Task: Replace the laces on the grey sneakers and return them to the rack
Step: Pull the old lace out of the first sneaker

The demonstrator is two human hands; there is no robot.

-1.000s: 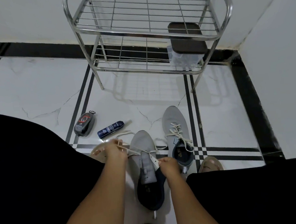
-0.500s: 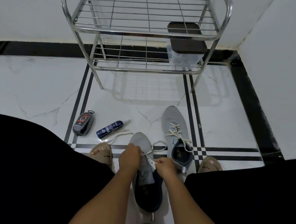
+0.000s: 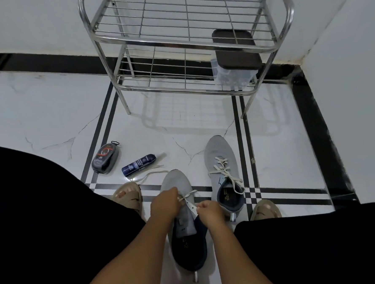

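Both hands were on the near grey sneaker [image 3: 178, 186], toe pointing away from me: left hand [image 3: 165, 205] pinching the white lace [image 3: 186, 195], right hand [image 3: 209, 213] gripping the eyelet edge, rack [image 3: 197, 34] further ahead.

Dim flat indoor light, glossy floor [image 3: 48, 110] reflections, wide-angle edge bending, soft shadows

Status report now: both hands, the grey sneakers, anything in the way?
Left hand and right hand both pinching the white lace on the near grey knit sneaker. Second grey sneaker laced, on floor. Steel wire rack path unobstructed.
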